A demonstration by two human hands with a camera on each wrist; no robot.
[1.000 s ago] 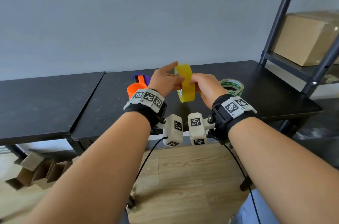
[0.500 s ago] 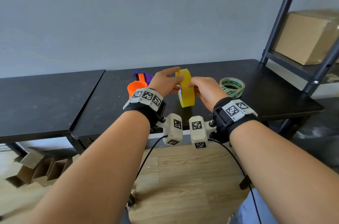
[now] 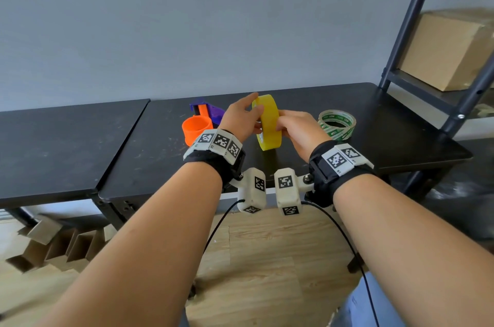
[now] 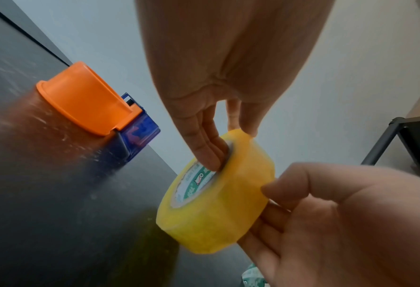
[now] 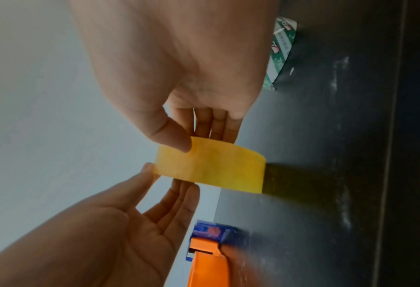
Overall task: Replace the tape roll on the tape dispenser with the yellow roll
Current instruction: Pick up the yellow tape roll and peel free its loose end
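Note:
The yellow roll stands on edge over the middle of the black table, its lower edge at or just above the top. My left hand holds it from the left; in the left wrist view its fingers reach into the core. From the right my right hand pinches the roll, thumb on the outer band. The tape dispenser, with an orange hub and blue body, lies on the table left of my left hand, and its hub is bare.
A green-printed tape roll lies flat on the table just right of my right hand. A second black table adjoins on the left. A dark metal shelf with a cardboard box stands at the right.
Both hands have stayed on the yellow roll and shifted it only slightly. My left forefinger, raised before, now lies over the roll's top.

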